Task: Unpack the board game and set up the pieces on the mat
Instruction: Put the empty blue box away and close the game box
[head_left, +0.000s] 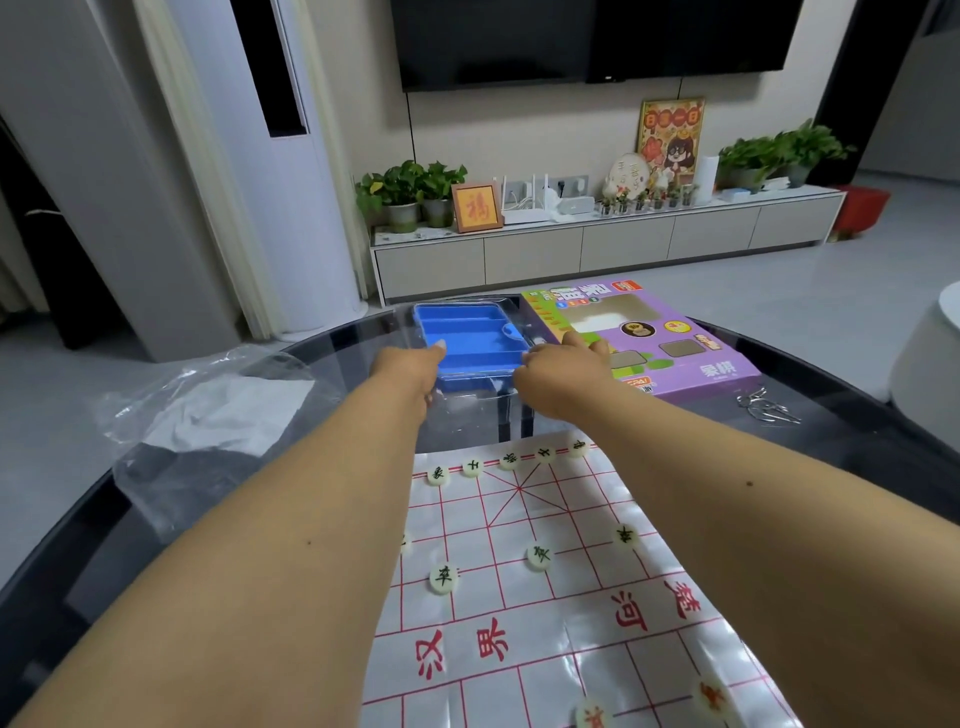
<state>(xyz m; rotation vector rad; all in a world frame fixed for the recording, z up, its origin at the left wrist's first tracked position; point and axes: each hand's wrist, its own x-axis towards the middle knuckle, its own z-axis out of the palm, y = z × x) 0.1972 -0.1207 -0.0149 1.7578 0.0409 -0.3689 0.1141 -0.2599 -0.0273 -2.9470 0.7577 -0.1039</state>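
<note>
A round dark glass table (78, 545) fills the near part of a living room with a pale grey floor. At its left lies a crumpled clear plastic bag (208, 415). Behind it stands a tall white column unit (280, 171).

The left hand (410, 371) reaches to the near-left edge of the blue tray (467, 338), its fingers curled at the rim; whether it truly grips the tray cannot be told. The tray sits at the far side of the table and its compartments look bare. The right hand (558, 366) rests at the tray's right edge, fingers curled, its hold also unclear.

Near the person lies the shiny mat (545, 623) with a red grid and red characters 汉界 and 楚河. Pale round pieces (539, 556) stand on it: a row along the far edge, a few mid-board, two at the near edge.

Right of the tray lies the purple game box (722, 358), printed 象棋. Just beside it are metal keys (763, 405).

Against the far wall a low white cabinet (597, 249) carries potted plants (410, 192) and a frame (477, 208) reading 福, under a black television (592, 36)
</note>
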